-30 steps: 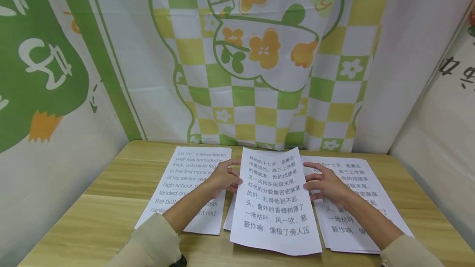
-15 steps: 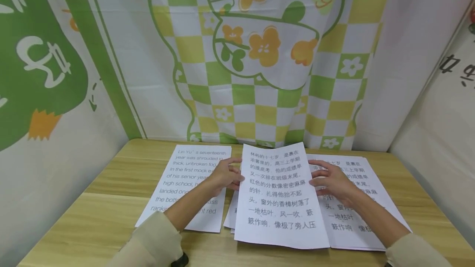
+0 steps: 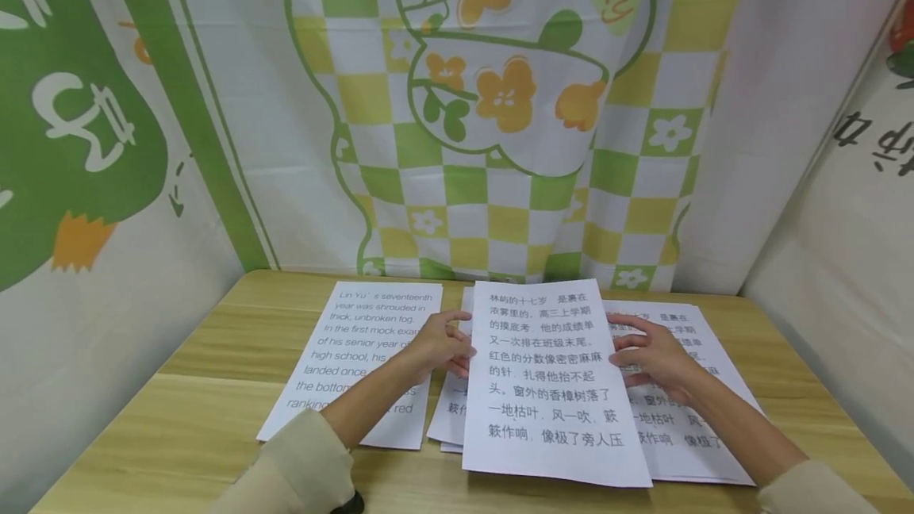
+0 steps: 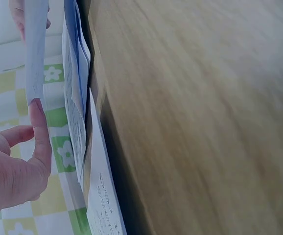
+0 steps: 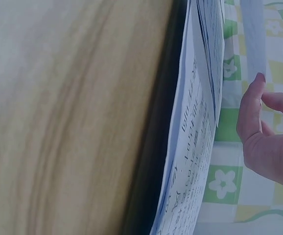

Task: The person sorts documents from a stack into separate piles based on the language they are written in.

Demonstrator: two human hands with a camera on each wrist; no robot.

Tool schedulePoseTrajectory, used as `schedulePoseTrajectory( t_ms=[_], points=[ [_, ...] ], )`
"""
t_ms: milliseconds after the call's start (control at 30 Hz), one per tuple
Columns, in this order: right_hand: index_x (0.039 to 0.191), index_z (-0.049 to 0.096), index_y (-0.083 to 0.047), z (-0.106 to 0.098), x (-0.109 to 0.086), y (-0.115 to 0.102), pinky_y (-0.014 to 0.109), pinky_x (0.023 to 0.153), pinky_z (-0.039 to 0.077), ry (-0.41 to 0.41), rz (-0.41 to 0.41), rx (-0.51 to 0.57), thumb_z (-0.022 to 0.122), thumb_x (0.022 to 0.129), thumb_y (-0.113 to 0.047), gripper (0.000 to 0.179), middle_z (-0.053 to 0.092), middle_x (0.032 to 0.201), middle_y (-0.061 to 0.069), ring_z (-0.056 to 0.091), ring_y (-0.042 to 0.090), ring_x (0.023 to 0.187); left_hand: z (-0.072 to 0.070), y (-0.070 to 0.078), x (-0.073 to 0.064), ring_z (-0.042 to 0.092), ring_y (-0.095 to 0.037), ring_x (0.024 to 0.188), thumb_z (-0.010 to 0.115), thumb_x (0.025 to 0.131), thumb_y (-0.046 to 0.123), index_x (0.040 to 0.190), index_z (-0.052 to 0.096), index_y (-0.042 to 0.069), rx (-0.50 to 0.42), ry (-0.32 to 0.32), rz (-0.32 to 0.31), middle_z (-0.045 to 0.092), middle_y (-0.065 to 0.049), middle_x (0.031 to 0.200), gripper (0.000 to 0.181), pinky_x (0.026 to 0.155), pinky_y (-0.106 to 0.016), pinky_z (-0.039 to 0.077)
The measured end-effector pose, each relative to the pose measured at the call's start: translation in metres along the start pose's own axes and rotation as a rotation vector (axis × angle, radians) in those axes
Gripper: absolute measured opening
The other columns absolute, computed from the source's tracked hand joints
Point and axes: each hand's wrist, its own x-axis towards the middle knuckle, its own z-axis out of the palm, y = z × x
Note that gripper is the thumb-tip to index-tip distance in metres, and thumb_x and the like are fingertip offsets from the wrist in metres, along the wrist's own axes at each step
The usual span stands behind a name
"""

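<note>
Head view: left hand [image 3: 437, 346] and right hand [image 3: 653, 355] are gripping the sheet [image 3: 550, 387] by its 9 and 3 o'clock edges, above a stack [image 3: 707, 427] on the worktop [image 3: 178, 419]; English page [image 3: 357, 355] is lying at 9 o'clock.

Matt white paper sheets [image 3: 550, 387] printed in black lie on a smooth, pale wood-grain table [image 3: 178, 419] with a faint sheen; behind hangs soft printed cloth [image 3: 500, 101], and a beige fabric sleeve [image 3: 293, 470] shows near left.
</note>
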Motion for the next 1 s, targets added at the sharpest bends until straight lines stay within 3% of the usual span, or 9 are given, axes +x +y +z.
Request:
schedulePoseTrajectory(
  t_ms=[367,533,767,1000],
  points=[
    [0.161,0.030,-0.004,-0.015,-0.005,0.001,0.041,0.074,0.065,-0.026,-0.037,0.023,0.070,0.092,0.001,0.080,0.062,0.118,0.016,0.069,0.022,0.095,0.010,0.005,0.004,0.064,-0.017,0.061,0.066,0.086,-0.016,0.152,0.042,-0.007,-0.041,-0.023,0.033,0.063,-0.014,0.093,0.071,0.059,-0.031,0.064],
    [0.161,0.028,-0.004,-0.022,-0.009,0.002,0.039,0.073,0.065,-0.039,-0.043,0.026,0.070,0.094,-0.001,0.080,0.060,0.121,0.017,0.068,0.022,0.096,0.017,0.007,0.006,0.065,-0.017,0.060,0.066,0.087,-0.016,0.153,0.043,-0.005,-0.050,-0.038,0.036,0.064,-0.013,0.093,0.071,0.060,-0.032,0.064],
    [0.161,0.026,-0.003,-0.035,-0.012,0.003,0.035,0.070,0.064,-0.046,-0.075,0.056,0.069,0.094,0.000,0.080,0.064,0.109,0.006,0.069,0.018,0.093,0.032,0.010,0.011,0.066,-0.019,0.064,0.066,0.088,-0.015,0.152,0.048,0.000,-0.037,-0.010,0.045,0.062,-0.013,0.093,0.069,0.062,-0.033,0.065],
    [0.160,0.030,-0.005,-0.045,-0.016,0.007,0.035,0.071,0.063,-0.017,-0.063,0.054,0.069,0.094,0.000,0.077,0.064,0.107,0.005,0.068,0.018,0.092,0.043,0.013,0.013,0.065,-0.018,0.063,0.066,0.087,-0.016,0.155,0.046,0.005,-0.069,-0.017,0.051,0.060,-0.012,0.091,0.073,0.062,-0.033,0.065]
  ],
)
